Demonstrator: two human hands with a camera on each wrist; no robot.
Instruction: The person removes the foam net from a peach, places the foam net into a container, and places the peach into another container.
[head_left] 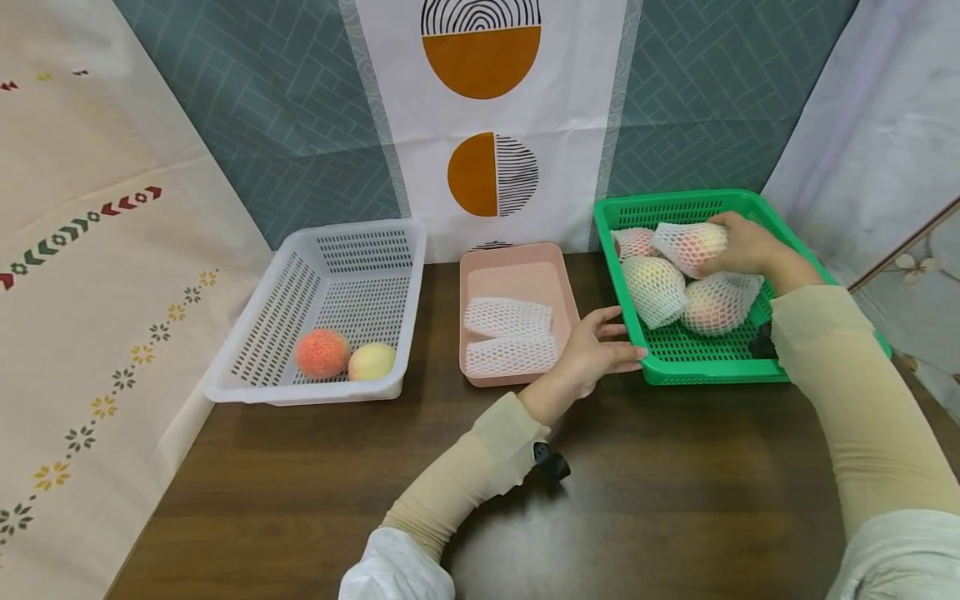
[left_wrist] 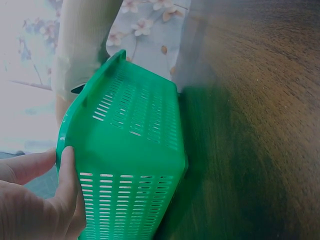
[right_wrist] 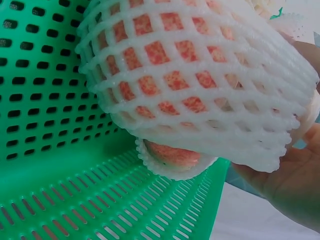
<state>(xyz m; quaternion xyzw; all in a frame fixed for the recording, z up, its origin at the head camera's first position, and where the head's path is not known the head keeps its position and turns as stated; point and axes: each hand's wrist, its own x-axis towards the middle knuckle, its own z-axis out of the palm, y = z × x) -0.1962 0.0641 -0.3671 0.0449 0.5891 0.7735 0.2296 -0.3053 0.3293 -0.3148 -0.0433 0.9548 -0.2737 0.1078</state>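
Observation:
My right hand (head_left: 742, 247) is inside the green basket (head_left: 720, 377) and grips a peach in a white foam net (head_left: 692, 247). Several other netted fruits lie about it: a pale one (head_left: 654, 290) at the left, a pinkish one (head_left: 718, 302) in front, and a red one (head_left: 634, 242) behind. In the right wrist view a netted fruit (right_wrist: 165, 75) with red speckled skin fills the middle. At the basket's front left corner, my left hand (head_left: 592, 354) pinches the rim between thumb and finger, as the left wrist view shows.
A pink tray (head_left: 513, 258) in the middle holds two flat foam nets (head_left: 508, 317). To the left stands a white basket (head_left: 300, 393) with a red peach (head_left: 322, 353) and a yellow one (head_left: 371, 361). Brown wooden table (head_left: 637, 500) lies in front; fabric hangs behind.

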